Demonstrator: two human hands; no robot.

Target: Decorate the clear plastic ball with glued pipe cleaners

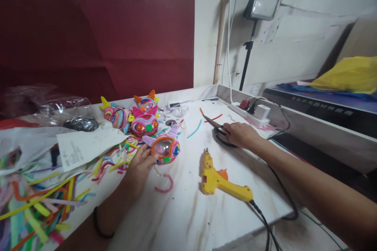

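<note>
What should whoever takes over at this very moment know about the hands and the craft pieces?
Left hand: holds the pipe-cleaner ornament at the table's middle.
Right hand: rests on the scissors, fingers closed over the handles.
Yellow glue gun lies between the hands, unheld.
Done: three finished ornaments sit behind.
Left: loose pipe cleaners piled at the left edge; a pink curl lies below the held ornament.

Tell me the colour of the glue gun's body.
Yellow: the glue gun lies on the white table, clearest in the head view.
</note>
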